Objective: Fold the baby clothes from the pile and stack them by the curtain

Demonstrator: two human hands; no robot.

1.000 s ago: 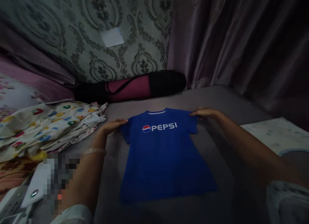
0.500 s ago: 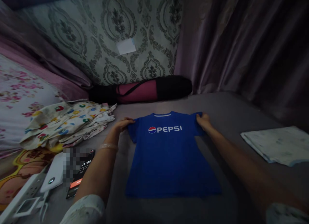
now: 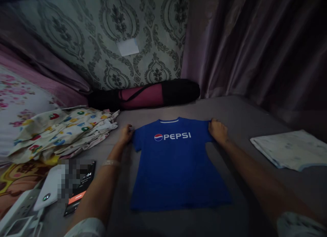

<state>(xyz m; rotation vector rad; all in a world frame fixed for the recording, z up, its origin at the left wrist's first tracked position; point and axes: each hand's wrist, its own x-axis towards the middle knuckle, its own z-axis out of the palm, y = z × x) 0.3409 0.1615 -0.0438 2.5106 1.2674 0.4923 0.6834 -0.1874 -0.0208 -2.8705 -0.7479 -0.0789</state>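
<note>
A blue T-shirt (image 3: 176, 169) with a white PEPSI print lies spread flat on the grey bed sheet (image 3: 224, 109), its collar away from me. My left hand (image 3: 126, 134) is closed at the edge of the left sleeve, fingers curled and pinching the cloth. At the opposite side, my right hand (image 3: 218, 130) grips the end of the right sleeve between thumb and fingers. Both sleeves are stretched outward.
Patterned clothes (image 3: 68, 128) are heaped at the left. Nearer lie a phone (image 3: 81, 189), a white device (image 3: 51, 187) and a power strip (image 3: 19, 206). A black and pink rolled bag (image 3: 143, 95) rests against the wall. Folded white cloth (image 3: 291, 148) lies at the right.
The left sleeve has straightened outward, and my left hand has shifted slightly left with its fingers more curled. The right sleeve's folded edge lies flatter. The whole view has shifted a little.
</note>
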